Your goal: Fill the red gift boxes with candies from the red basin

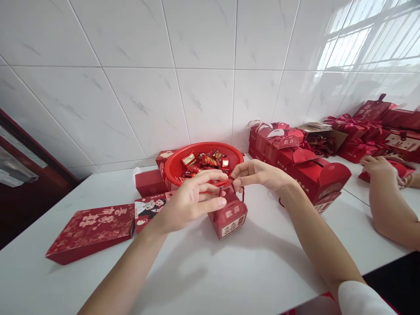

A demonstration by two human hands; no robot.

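Note:
A small red gift box with pale lettering stands on the white table in front of me. A thin dark red cord rises from its top. My right hand is over the box's far side, fingertips pinched on the cord. On the other side, my left hand has its fingers curled around the cord near the box top, with the thumb beside the lid; its exact hold is partly hidden. Just behind the hands sits a red plastic basket of wrapped candies.
At left lie a large flat red box and a printed box. Several red gift boxes stand at right, with an open carton behind. A co-worker's hand touches a red item at far right. A tiled wall bounds the table.

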